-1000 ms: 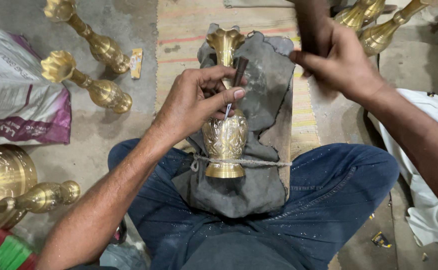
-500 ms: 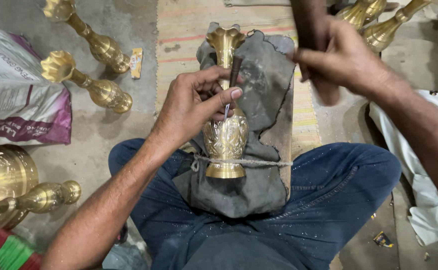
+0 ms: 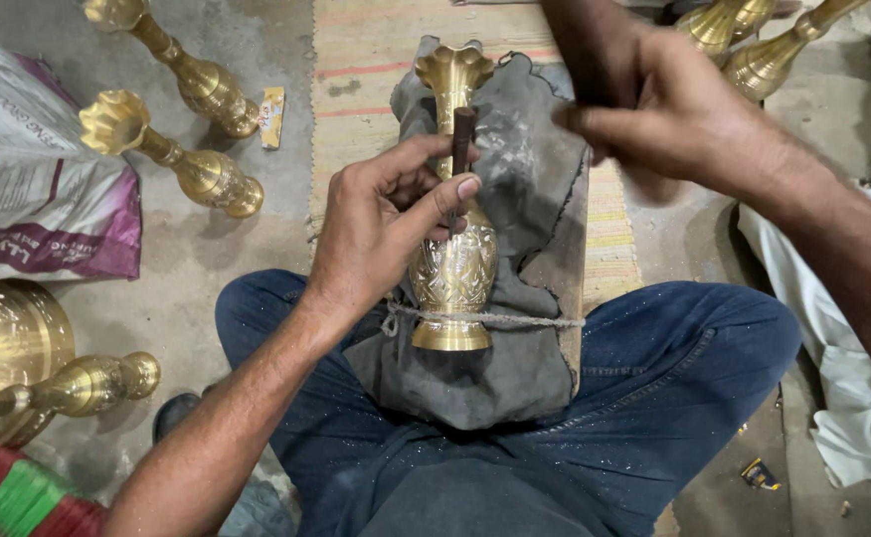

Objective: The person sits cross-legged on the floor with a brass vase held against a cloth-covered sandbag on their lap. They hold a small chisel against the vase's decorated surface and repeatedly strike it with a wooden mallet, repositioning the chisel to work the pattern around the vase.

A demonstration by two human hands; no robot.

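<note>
My left hand [image 3: 381, 234] pinches a short dark punch [image 3: 462, 149] between thumb and fingertips, its lower end hidden behind the thumb, over the shoulder of the brass vase [image 3: 452, 268]. The vase lies on its side across my lap, mouth pointing away from me, bedded in a grey cloth [image 3: 515, 199] over a board and lashed down by a cord [image 3: 485, 318] near its foot. My right hand [image 3: 674, 114] is up and blurred, fingers closed round a dark handle [image 3: 585, 50]; I cannot tell what is on its end. I judge the vase heavy for its size, stiff, and slick where polished, so it would roll without that cloth and cord. The engraved belly gives some bite; the thin flared lip looks easiest to dent. I would take hold at the narrow neck or the foot. More vases [image 3: 172, 159] lie on the floor to my left.
</note>
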